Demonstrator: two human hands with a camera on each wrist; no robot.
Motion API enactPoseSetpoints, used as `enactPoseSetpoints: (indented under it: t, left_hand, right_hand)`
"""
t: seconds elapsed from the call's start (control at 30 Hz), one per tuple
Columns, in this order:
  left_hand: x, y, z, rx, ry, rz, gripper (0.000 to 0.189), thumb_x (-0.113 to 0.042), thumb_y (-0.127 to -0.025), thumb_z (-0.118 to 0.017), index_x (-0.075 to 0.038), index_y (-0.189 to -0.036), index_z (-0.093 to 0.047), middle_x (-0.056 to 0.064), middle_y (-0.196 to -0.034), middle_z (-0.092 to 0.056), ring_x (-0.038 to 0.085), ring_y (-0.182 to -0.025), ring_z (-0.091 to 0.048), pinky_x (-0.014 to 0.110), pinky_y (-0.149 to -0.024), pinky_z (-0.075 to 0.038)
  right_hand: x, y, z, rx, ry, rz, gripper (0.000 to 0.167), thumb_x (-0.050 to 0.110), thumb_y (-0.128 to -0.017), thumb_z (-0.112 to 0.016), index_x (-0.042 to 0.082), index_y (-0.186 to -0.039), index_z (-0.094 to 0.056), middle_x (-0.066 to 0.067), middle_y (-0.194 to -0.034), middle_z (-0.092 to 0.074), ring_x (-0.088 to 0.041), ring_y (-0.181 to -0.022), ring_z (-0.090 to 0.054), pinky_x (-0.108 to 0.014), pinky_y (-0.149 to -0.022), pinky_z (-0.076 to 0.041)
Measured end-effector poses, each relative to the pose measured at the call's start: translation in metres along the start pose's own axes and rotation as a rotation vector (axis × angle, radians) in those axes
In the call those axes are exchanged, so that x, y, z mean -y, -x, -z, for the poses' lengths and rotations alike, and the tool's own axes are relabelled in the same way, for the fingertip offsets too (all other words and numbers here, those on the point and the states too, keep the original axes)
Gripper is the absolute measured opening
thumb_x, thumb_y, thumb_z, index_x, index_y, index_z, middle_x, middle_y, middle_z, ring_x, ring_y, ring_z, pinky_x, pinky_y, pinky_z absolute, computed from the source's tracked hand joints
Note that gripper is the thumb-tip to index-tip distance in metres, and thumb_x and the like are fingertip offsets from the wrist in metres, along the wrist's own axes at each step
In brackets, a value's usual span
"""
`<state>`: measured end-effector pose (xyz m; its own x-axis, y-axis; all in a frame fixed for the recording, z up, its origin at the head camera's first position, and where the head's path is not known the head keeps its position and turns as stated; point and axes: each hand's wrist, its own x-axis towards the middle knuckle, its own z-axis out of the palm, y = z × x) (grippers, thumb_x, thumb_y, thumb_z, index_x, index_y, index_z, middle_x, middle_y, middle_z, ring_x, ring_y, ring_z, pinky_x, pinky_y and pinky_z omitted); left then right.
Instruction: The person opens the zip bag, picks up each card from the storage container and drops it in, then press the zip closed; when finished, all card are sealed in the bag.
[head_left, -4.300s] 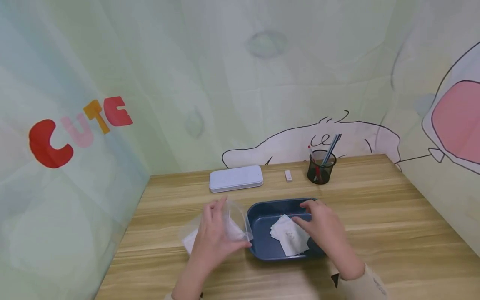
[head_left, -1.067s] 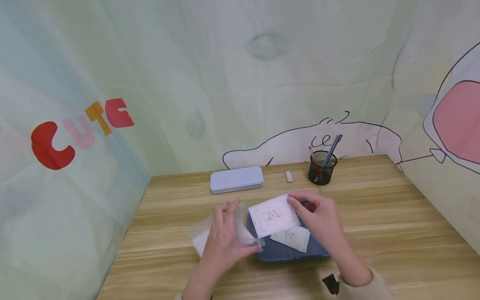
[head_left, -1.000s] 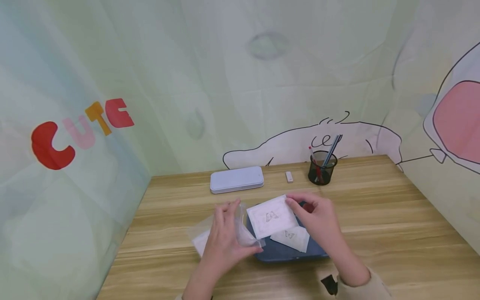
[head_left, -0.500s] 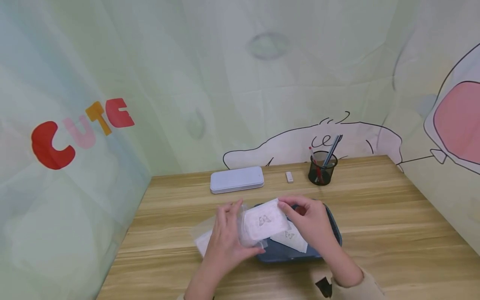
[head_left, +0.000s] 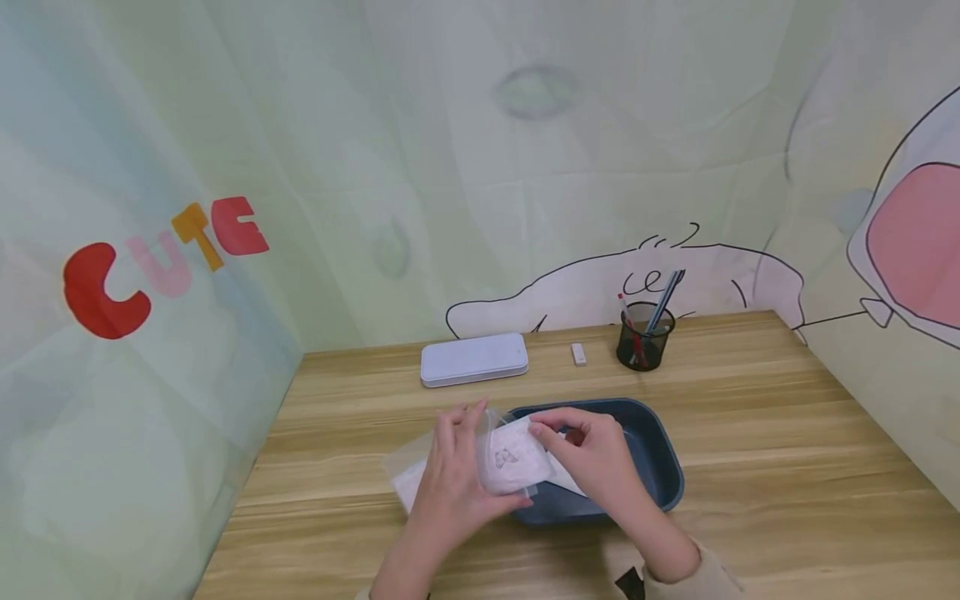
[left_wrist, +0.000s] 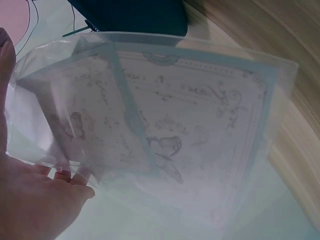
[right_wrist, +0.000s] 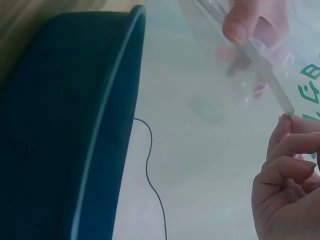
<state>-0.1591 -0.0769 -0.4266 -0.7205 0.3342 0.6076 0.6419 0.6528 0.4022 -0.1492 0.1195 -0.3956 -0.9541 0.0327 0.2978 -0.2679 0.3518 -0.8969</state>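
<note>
My left hand [head_left: 450,487] holds a clear plastic bag [head_left: 409,456] by its mouth, thumb and fingers spread around the opening. Printed butterfly sheets show through the bag in the left wrist view, a larger light-blue-edged sheet [left_wrist: 205,125] with a smaller butterfly card [left_wrist: 100,120] overlapping it. Between thumb and fingertips my right hand [head_left: 603,462] pinches the small white butterfly card [head_left: 517,467] at its upper right corner. Its left part sits within the bag's mouth. More white cards [head_left: 564,479] lie in the dark blue tray [head_left: 663,467], mostly hidden by the right hand.
A pale blue tin case [head_left: 474,360], a small white eraser-like block [head_left: 578,354] and a black mesh pen cup [head_left: 642,342] stand along the back of the wooden table [head_left: 787,467]. A printed curtain [head_left: 375,208] hangs behind.
The right hand has taken a butterfly card from the tray and carried it left and down into the bag's mouth. The left hand keeps its hold, shifted slightly right.
</note>
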Motion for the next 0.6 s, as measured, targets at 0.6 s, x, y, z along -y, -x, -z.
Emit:
enactPoseSetpoints:
  t: [0.6]
  left_hand:
    - [-0.001,0.002,-0.007,0.027,-0.015,-0.033,0.121,-0.05,-0.042,-0.094,-0.003,-0.14,-0.04,0.014,-0.124,-0.039,0.023,-0.111,-0.043,0.038,-0.095,-0.043]
  right_hand:
    - [-0.003,0.006,-0.019,0.192,0.341,0.111,0.013,0.024,-0.084,-0.075,0.022,-0.097,-0.078,0.021,-0.066,-0.059,-0.002,-0.049,-0.045,-0.023,-0.04,-0.037]
